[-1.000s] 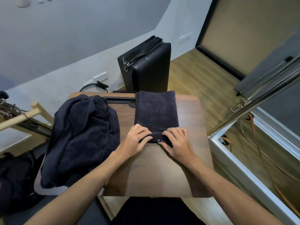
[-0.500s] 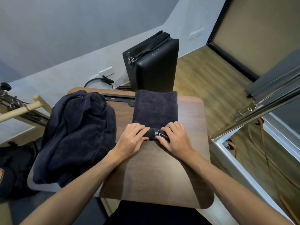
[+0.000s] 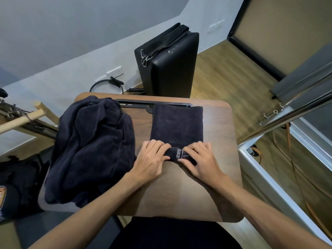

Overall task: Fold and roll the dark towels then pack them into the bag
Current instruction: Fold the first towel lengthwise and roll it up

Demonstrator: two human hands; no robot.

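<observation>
Where the folded dark towel lies flat on the wooden surface, its near end is turned up into a short roll with pale printed lettering on its outer face; the left hand holds the left end of that roll, fingers curled over the top and thumb against the near side; the right hand holds the right end in the same manner, fingers over the top and thumb tip at the near lower edge; each grip is therefore closed around the roll, with the two hands just beside each other and the lettering exposed between them; the unrolled remainder of the towel extends away from the person to the far edge of the surface, where it overlaps a black slotted tray; a loose heap of dark towels lies on the left part of the surface, near the left hand but apart from it, and hangs over the left edge; a black upright case with a strap and metal clips stands on the wood floor behind the surface; a white wall socket with a black plug and cable sits on the wall to the left of the case.
</observation>
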